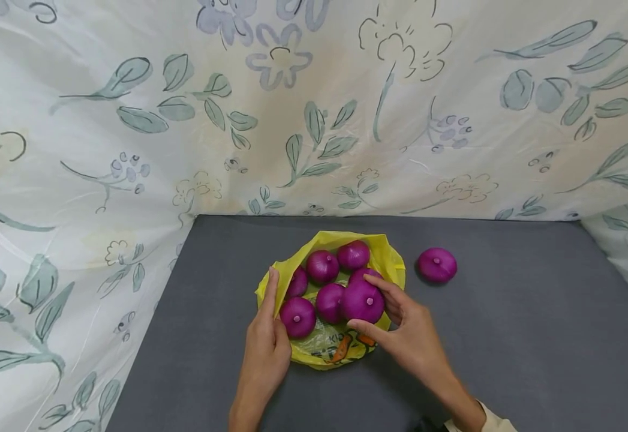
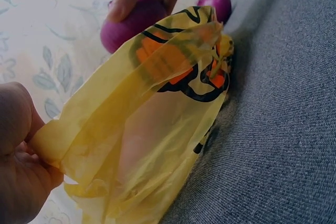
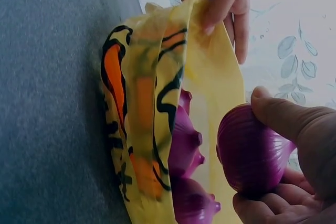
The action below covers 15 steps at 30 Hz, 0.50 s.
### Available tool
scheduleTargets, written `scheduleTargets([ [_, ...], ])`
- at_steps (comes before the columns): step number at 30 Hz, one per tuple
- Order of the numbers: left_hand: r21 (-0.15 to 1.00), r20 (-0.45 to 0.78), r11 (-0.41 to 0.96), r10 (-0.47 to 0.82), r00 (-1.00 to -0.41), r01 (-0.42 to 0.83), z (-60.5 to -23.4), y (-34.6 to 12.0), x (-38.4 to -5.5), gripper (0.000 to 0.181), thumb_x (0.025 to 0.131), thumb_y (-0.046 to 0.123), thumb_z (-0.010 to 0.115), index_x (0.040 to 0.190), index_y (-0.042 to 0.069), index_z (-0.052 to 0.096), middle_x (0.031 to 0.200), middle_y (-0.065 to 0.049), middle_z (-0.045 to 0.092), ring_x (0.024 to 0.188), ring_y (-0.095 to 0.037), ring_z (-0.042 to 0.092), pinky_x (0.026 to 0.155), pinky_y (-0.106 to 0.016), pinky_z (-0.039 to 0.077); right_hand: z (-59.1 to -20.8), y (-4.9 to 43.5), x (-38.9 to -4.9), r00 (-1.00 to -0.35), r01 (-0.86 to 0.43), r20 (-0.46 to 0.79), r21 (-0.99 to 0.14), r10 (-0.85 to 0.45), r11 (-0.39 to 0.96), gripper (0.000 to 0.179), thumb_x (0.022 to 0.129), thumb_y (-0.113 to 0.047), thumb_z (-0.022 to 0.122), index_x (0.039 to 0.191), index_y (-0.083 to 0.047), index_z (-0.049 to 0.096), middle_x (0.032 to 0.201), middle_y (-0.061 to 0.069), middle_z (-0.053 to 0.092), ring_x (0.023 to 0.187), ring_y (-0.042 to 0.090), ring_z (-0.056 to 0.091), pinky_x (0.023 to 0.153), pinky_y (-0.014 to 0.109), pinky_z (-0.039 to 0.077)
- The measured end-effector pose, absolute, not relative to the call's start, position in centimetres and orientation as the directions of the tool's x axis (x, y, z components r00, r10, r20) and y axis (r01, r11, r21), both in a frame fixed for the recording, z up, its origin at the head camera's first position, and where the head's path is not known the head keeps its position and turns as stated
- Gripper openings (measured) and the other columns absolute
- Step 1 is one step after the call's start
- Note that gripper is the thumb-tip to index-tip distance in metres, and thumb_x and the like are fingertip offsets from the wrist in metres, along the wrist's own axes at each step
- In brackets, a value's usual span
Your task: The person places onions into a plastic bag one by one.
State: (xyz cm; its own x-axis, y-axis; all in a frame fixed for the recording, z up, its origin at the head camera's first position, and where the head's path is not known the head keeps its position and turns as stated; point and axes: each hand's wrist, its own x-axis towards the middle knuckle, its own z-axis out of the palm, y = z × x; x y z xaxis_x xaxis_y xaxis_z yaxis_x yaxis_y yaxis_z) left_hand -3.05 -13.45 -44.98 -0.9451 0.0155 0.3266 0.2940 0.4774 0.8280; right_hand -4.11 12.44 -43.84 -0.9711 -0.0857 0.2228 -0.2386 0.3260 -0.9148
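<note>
A yellow plastic bag stands wide-mouthed on the dark table, with several purple onions inside. At its left side my left hand pinches the rim between thumb and fingers; the left wrist view shows the bunched plastic. My right hand grips one onion over the right part of the bag's mouth. In the right wrist view, thumb and fingers curl round that held onion, beside the bag wall. Onions lower in the bag are partly hidden.
One loose onion lies on the dark grey tabletop, to the right of the bag. A floral-patterned cloth hangs behind the table and along both sides.
</note>
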Motion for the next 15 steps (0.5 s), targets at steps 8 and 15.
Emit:
scheduleTargets([
  [8, 0.832, 0.323, 0.472, 0.016, -0.946, 0.291, -45.1, -13.5, -3.0, 0.091, 0.099, -0.016, 0.048, 0.17, 0.034, 0.021, 0.173, 0.001, 0.031, 0.077, -0.014, 0.045, 0.061, -0.025, 0.04, -44.1, 11.3, -4.0, -0.964, -0.257, 0.217, -0.901, -0.151, 0.349, 0.075, 0.079, -0.036, 0.095, 0.146, -0.039, 0.061, 0.143, -0.007, 0.066, 0.127, 0.01, 0.065, 0.097, 0.024, 0.054],
  [15, 0.842, 0.306, 0.462, 0.016, -0.952, 0.278, -45.2, -13.5, -3.0, 0.089, 0.1, -0.016, 0.047, 0.171, 0.031, 0.022, 0.172, 0.002, 0.031, 0.076, -0.015, 0.046, 0.063, -0.027, 0.043, -44.6, 10.3, -3.8, -0.951, -0.287, 0.212, -0.875, -0.224, 0.39, 0.081, 0.078, -0.043, 0.094, 0.149, -0.024, 0.059, 0.14, -0.007, 0.067, 0.126, 0.01, 0.066, 0.096, 0.028, 0.057],
])
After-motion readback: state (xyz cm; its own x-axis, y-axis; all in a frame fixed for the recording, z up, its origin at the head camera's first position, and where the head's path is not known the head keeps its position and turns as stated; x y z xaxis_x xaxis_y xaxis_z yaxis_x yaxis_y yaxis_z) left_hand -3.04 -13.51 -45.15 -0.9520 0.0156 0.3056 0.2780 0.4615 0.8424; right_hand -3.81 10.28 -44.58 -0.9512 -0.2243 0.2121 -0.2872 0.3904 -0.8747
